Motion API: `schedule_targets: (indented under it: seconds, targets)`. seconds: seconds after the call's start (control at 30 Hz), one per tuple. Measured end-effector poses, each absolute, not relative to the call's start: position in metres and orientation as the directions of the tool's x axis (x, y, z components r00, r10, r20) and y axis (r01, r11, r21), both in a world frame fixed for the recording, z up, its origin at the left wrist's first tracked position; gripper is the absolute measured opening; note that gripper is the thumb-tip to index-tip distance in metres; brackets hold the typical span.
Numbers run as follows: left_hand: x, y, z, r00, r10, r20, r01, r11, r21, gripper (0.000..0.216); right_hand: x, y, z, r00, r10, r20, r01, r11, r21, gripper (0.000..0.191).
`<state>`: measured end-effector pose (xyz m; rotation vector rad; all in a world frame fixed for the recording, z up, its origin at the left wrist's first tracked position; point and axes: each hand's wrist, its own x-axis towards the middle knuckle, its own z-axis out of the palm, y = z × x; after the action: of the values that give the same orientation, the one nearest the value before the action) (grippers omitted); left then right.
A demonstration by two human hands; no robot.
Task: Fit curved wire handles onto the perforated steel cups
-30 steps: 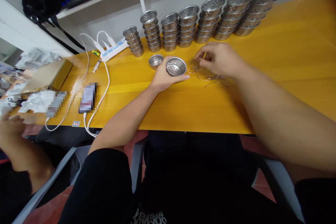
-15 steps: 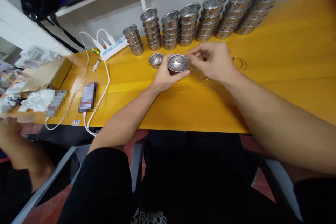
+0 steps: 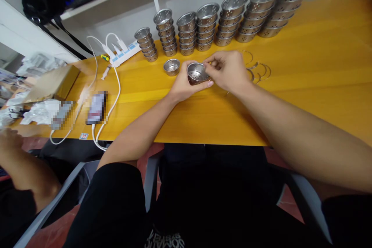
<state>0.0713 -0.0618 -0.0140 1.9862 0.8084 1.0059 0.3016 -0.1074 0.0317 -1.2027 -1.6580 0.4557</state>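
Observation:
My left hand (image 3: 182, 85) is wrapped round a small perforated metal cup (image 3: 198, 78), its open top tilted up towards me. At the cup's right rim, the thumb and fingers of my right hand (image 3: 228, 70) are pinched together. Whatever lies between those fingertips is too small and hidden to make out. To the left of my left hand, a second small metal cup (image 3: 171, 68) stands on the table. Several thin curved wires (image 3: 263, 71) lie just beyond my right hand, partly covered by it.
Stacks of perforated metal cups (image 3: 205, 27) line the back of the yellow table (image 3: 203, 120). On the left are a power strip (image 3: 124, 54), white cables, a phone (image 3: 97, 107), a syringe (image 3: 106, 73) and a cardboard box (image 3: 55, 81). Another person's arm (image 3: 26, 166) shows at far left.
My right hand has shifted slightly left and down, its fingertips now over the cup's rim. The cup has tilted a little in my left hand. More of the curved wires show.

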Motion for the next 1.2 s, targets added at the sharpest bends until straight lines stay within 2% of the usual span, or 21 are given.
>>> schedule_targets:
  seconds: [0.2,0.33,0.5,0.7,0.87,1.2]
  targets:
    - [0.072,-0.072,0.000,0.487,0.804,0.341,0.251,-0.503,0.827,0.107,0.295,-0.108,0.036,-0.019,0.886,0.463,0.380,0.435,-0.816,0.034]
    - [0.066,-0.069,0.005,0.495,0.806,0.324,0.222,-0.478,0.850,0.097,0.304,-0.115,0.047,-0.142,0.911,0.386,0.239,0.410,-0.880,0.058]
    - [0.058,-0.057,0.002,0.560,0.763,0.323,0.130,-0.466,0.875,0.113,0.317,-0.125,0.060,-0.320,0.909,0.267,0.191,0.338,-0.922,0.082]
    - [0.062,-0.052,-0.014,0.559,0.715,0.420,0.100,-0.561,0.822,0.113,0.306,-0.126,0.062,-0.314,0.901,0.298,0.128,0.351,-0.928,0.079]
    - [0.063,-0.049,-0.018,0.549,0.723,0.419,0.157,-0.582,0.798,0.101,0.302,-0.123,0.058,-0.300,0.905,0.302,0.123,0.351,-0.928,0.079]
    - [0.063,-0.044,-0.023,0.568,0.683,0.459,0.159,-0.638,0.754,0.096,0.306,-0.119,0.055,-0.318,0.897,0.308,0.096,0.353,-0.931,0.073]
